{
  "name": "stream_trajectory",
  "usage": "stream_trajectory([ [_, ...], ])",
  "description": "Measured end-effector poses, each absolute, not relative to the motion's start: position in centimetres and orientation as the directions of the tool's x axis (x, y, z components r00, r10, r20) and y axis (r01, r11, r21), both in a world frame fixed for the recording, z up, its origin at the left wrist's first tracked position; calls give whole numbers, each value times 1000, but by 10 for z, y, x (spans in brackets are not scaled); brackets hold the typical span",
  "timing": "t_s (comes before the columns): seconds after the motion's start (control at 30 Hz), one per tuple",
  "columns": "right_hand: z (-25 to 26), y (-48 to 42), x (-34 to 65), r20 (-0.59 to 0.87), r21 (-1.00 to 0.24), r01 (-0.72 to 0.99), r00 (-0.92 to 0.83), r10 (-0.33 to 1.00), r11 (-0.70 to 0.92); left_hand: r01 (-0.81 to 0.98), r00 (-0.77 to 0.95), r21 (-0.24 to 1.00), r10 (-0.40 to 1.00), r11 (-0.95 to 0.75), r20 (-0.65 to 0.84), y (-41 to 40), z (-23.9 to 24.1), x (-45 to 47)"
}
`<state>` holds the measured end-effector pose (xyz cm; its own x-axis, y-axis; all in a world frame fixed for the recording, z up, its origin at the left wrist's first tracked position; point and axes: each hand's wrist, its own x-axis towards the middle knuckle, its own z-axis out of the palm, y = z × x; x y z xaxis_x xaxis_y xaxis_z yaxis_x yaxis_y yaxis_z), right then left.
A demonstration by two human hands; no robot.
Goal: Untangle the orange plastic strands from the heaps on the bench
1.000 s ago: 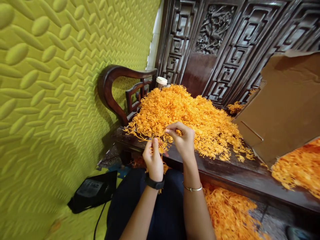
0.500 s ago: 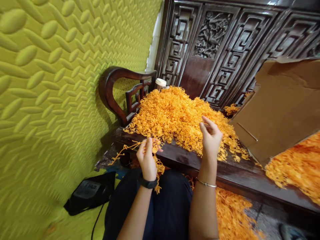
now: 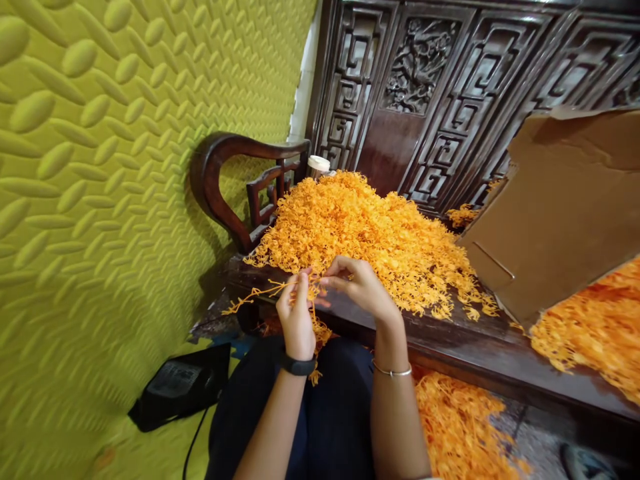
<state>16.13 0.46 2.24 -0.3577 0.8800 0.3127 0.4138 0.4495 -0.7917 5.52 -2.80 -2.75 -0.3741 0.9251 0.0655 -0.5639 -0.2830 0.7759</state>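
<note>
My left hand (image 3: 296, 315), with a dark band at the wrist, is closed around a knotted orange plastic strand (image 3: 250, 297). One end sticks out to the left and a bunched part hangs below the palm above my lap. My right hand (image 3: 361, 285), wearing a thin bangle, is at the left fingertips, thumb and finger pinched on part of the orange strand. The exact piece between these fingers is too small to make out. Just behind both hands rises a large heap of small orange plastic pieces (image 3: 370, 233) on the dark wooden bench (image 3: 430, 340).
A cardboard sheet (image 3: 565, 213) leans at the right beside another orange heap (image 3: 600, 327). More orange pieces (image 3: 460, 420) lie below the bench. A curved armrest (image 3: 205, 173), a white-lidded container (image 3: 319, 165) and a black bag (image 3: 183, 387) stand to the left, near the yellow padded wall (image 3: 100, 220).
My right hand has come left and down from over the heap to my left hand's fingertips. The left hand has stayed nearly in place, still holding the strand.
</note>
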Motion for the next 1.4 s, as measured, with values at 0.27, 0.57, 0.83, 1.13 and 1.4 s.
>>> stream_trajectory([
  [0.27, 22, 6, 200, 603, -714, 569, 204, 771, 407, -676, -471, 669, 879, -309, -70, -25, -24, 43],
  [0.57, -12, 32, 241, 570, -729, 619, 314, 759, 291, -677, -310, 686, 949, -268, 65, -23, -25, 40],
  [0.83, 28, -1, 177, 513, -659, 463, -300, 804, 593, -732, -161, 669, 987, -129, 13, -29, -22, 53],
  [1.13, 27, -5, 155, 283, -607, 507, -583, 762, 613, -629, -243, 755, 969, -184, 33, -27, -27, 48],
  [1.4, 33, -6, 164, 264, -693, 416, -613, 745, 588, -708, -175, 696, 984, -116, -14, -23, -28, 47],
])
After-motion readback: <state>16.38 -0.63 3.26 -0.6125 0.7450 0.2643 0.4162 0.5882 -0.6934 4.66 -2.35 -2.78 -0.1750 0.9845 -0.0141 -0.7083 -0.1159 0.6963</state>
